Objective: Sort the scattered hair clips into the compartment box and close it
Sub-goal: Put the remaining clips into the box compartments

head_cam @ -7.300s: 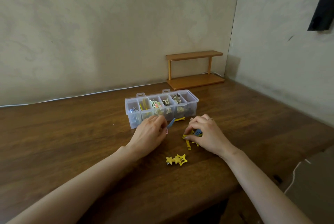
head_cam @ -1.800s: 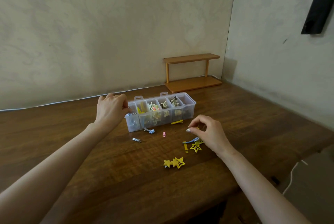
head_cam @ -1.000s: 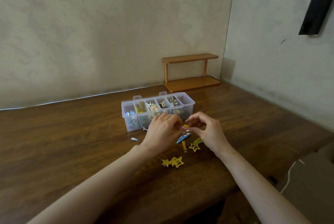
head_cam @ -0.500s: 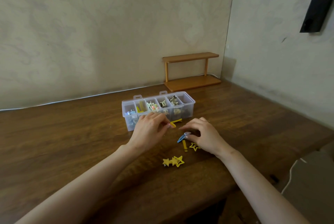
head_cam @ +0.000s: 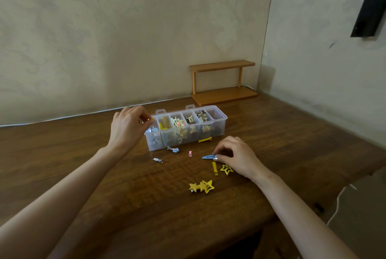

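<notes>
Compartment box (head_cam: 217, 131) mid-sort: left hand (head_cam: 127, 127) pinches small yellow clip (head_cam: 152, 118) over its left end, right hand (head_cam: 238, 156) pinches blue snap clip (head_cam: 208, 156) on table; drop next.

Both forearms come into view bare, no sleeves anywhere along them, no watch or bracelet at either wrist. The left hand (head_cam: 125, 127) wears nothing that shows. On the right hand (head_cam: 238, 157), a thin ring (head_cam: 241, 140) sits on one finger, and the thumbnail has a pale, glossy shine.
</notes>
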The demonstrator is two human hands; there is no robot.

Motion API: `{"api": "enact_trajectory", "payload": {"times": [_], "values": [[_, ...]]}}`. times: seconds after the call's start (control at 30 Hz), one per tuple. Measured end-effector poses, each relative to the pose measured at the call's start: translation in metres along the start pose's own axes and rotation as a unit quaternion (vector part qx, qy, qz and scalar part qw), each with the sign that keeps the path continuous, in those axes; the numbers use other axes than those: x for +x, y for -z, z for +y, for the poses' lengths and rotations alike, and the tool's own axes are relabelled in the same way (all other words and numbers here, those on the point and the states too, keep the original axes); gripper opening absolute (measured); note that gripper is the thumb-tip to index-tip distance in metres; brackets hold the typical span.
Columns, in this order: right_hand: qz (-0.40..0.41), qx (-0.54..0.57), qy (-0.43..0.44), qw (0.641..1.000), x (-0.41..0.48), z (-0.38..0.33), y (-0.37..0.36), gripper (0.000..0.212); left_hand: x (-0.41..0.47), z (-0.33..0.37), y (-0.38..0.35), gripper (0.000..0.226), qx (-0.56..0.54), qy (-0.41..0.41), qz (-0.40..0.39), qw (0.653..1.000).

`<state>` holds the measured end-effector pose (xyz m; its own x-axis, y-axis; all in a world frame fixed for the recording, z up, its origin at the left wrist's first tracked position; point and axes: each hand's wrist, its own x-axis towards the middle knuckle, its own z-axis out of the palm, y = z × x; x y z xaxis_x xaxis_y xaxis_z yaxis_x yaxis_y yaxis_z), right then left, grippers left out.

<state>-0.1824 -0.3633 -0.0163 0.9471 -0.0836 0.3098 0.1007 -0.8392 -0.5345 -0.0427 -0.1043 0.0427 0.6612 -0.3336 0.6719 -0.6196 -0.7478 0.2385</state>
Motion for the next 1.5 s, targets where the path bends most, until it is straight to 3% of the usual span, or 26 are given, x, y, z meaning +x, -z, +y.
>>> {"api": "enact_trajectory", "payload": {"times": [0.4,0.6,0.73,0.87,1.1,1.5], "values": [[0.001,0.028,0.01,1.0,-0.003,-0.003,0.001,0.012,0.021,-0.01,-0.016,0.011,0.092,0.002,-0.09,0.992],[0.034,0.085,0.009,0.996,-0.004,-0.003,0.002,0.016,0.022,-0.008,-0.013,0.012,0.1,0.006,-0.1,0.99],[0.063,0.106,0.018,0.992,-0.005,-0.006,0.003,0.021,0.018,0.002,-0.009,0.018,0.077,-0.01,-0.06,0.995],[0.097,0.134,0.023,0.986,-0.006,-0.008,0.005,0.023,0.007,0.03,-0.006,0.019,0.01,-0.078,-0.032,0.996],[0.109,0.148,0.039,0.982,-0.007,-0.008,0.006,0.024,-0.017,0.068,-0.029,0.021,-0.08,-0.144,-0.125,0.978],[0.095,0.181,0.062,0.977,-0.007,-0.006,0.005,0.023,-0.038,0.085,-0.047,0.008,-0.113,-0.173,-0.15,0.967]]}}
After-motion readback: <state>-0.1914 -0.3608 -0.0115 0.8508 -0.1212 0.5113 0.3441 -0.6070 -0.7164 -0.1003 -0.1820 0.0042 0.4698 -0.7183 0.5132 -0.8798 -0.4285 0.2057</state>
